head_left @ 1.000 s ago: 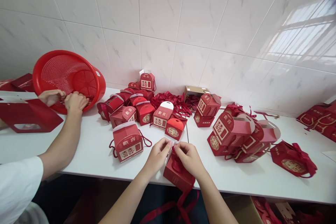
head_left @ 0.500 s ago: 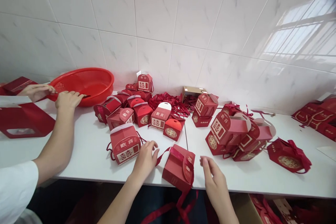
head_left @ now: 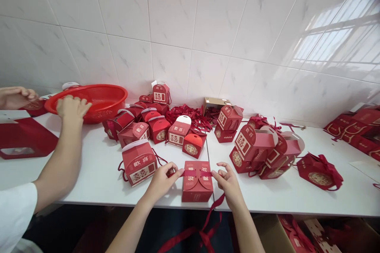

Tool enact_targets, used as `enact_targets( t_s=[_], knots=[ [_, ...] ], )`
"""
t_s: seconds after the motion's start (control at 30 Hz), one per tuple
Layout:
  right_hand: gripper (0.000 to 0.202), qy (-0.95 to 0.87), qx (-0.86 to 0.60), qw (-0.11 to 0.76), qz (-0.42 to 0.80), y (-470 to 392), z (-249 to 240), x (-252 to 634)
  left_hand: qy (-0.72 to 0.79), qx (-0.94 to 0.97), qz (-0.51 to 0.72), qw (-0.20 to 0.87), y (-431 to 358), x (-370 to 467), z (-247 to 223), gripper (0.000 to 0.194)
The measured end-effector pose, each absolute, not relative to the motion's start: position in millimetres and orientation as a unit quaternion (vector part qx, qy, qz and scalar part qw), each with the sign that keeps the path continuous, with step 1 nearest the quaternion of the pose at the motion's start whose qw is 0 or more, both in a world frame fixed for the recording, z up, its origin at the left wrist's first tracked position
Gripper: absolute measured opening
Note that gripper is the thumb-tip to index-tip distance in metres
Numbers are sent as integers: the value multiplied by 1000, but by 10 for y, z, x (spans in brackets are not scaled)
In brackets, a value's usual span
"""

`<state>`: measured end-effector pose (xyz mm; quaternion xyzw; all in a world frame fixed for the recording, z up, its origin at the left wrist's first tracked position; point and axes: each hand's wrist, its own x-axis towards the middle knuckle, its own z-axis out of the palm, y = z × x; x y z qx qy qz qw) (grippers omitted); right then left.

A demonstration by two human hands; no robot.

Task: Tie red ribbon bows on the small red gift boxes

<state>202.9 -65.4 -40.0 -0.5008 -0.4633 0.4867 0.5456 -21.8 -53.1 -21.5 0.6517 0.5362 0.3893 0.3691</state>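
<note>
A red gift box point(head_left: 197, 194) stands at the table's front edge, its two rounded flaps folded over the top. A dark red ribbon point(head_left: 197, 173) runs across the flaps, and its long tail hangs below the table edge. On the left side of the box, my left hand point(head_left: 164, 180) pinches the ribbon between thumb and fingers. At the right side my right hand point(head_left: 228, 184) pinches the ribbon too, with the tail trailing beneath it. Just left of my left hand sits another red box point(head_left: 139, 162) with cord handles.
Several red boxes point(head_left: 160, 128) and a pile of ribbon point(head_left: 190, 118) lie toward the wall. Stacked boxes point(head_left: 255, 146) and a bow-tied box point(head_left: 319, 172) stand on the right. A co-worker's hand point(head_left: 73, 106) is over a red plastic basket point(head_left: 108, 106). Below the table is a carton point(head_left: 267, 229).
The box has turned square to me, its flaps now closed flat under the ribbon. Both my hands have come in to pinch the ribbon. The co-worker's hands have moved left and the basket has shifted.
</note>
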Motion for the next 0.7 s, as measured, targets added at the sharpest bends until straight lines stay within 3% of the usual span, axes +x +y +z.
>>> enact_targets(
  t_s=[0.1,0.2,0.3,0.43,0.53,0.7],
  knots=[
    [40,-491,-513,544,448,-610,-419,2123,541,664,383,345,-470,-278,-251,25],
    [37,-486,-542,573,376,-667,-438,2222,562,670,417,248,-494,-311,-297,22],
    [35,-488,-579,589,282,-817,-446,2283,595,669,410,175,-653,-336,-293,30],
    [43,-557,-596,487,312,-997,-462,2205,587,696,304,280,-914,-287,-217,38],
    [44,-566,-582,443,380,-1014,-495,2097,597,670,301,322,-954,-211,-196,34],
    [32,-405,-528,549,507,-946,-543,1989,537,498,493,470,-813,-63,-215,39]
  ],
)
